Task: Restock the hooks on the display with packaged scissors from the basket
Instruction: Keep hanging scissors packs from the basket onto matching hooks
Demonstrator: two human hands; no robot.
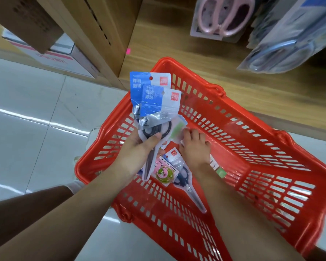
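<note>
Packaged scissors [152, 98], two flat clear-plastic pouches with blue-and-white card headers and black ring handles showing through, were grasped in the left hand [137, 147]. Its thumb was pressed across the handles, and it held them above the left side of the red slotted plastic basket [271, 185]. The right hand [194, 149] reached inside the basket, its fingers on a crinkled clear pouch with a pale green panel [176, 129]. Whether it pinched that pouch or only touched it could not be told.

On the basket's floor, under both hands, lay a long pouch of dark-blue-handled scissors [184, 178], blades pointing toward the near wall, beside a small pink pack with a round green face [163, 172].

Beyond the basket's far rim stood the pale wood-grain display [205, 59], where a pack of pink-handled scissors [226, 16] and a glossy pack of light-blue-handled scissors [282, 51] hung. The hooks themselves were out of sight. Left of the basket spread shiny pale floor tiles [26, 129].

By my reading the job was in its gathering stage: stock was collected in hand, more was waiting in the basket, and none of these packs had been hung yet.
</note>
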